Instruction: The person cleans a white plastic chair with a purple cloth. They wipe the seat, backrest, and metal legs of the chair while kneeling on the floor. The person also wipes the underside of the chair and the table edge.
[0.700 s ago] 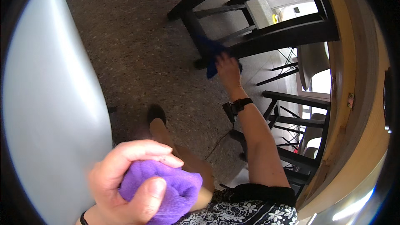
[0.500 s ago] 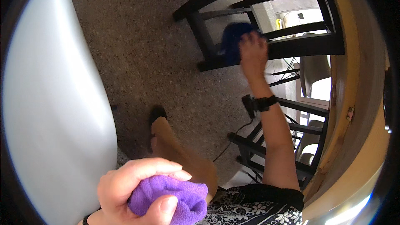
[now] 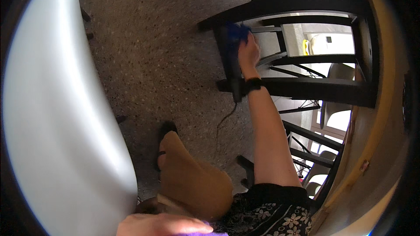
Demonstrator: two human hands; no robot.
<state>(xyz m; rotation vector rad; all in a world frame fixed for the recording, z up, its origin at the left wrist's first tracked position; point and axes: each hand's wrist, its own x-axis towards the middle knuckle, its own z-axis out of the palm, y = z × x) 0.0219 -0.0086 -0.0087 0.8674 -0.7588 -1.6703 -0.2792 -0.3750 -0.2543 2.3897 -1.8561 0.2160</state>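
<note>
Head view, looking steeply down past a knee to speckled grey-brown floor (image 3: 153,48). Right hand (image 3: 248,52) stretched far forward, arm nearly straight, dark band (image 3: 253,84) at the wrist. Fingers curled and pressed onto a blue cloth (image 3: 234,32), bunching it against the upper part of a black chair leg (image 3: 231,57); thumb hidden, so exact pinch not clear, but cloth plainly clamped between hand and wood. Cloth crumpled into a small wad, no clear long axis of its own, sitting just under the junction where the leg meets the chair's black top rail (image 3: 284,6). Leg's long axis running from that rail downward in the picture toward the lower black rail (image 3: 315,89), slightly bent by the lens. Wad wrapped over the leg's left and front face, hand just to its right, touching.

Left hand (image 3: 162,226) at the bottom edge, only partly in frame, fingers lying flat and close together over a purple cloth (image 3: 210,234); only a sliver of that cloth visible, grip partly cut off by the frame edge. Well apart from the right hand.

Large pale grey rounded chair back (image 3: 57,118) filling the left side. Tan trouser knee (image 3: 192,179) and dark shoe (image 3: 166,133) on the floor between the hands. Patterned black-and-white floral garment (image 3: 271,214) at lower centre. Light wooden table edge (image 3: 376,118) curving down the right side, more dark chair legs beneath it.
</note>
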